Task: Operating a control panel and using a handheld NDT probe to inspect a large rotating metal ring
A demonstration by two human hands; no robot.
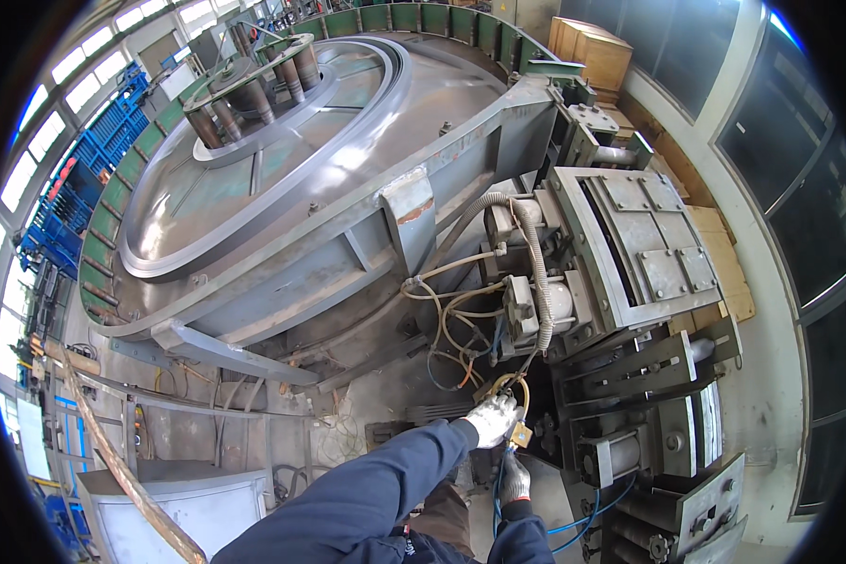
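Both my hands wear whitish work gloves and meet at a small brass-coloured fitting (521, 434) beside the machine's lower frame. My left hand (493, 420) is closed at the fitting's upper left, around a yellowish hose (525, 393) that loops over it. Just below, my right hand (515, 479) has its fingers closed where a blue hose (495, 503) meets the fitting's underside. The gloves partly hide the joint. More yellowish hoses (442, 310) hang in loops above my hands, running to the cylinders (553, 303) on the machine.
A large round machine table (348, 160) with a metal rim fills the far left. Right of my hands stand heavy steel plates and a cylinder (616, 458). A ribbed conduit (541, 273) hangs above. A wooden pole (127, 470) leans over a grey cabinet (188, 512) at lower left.
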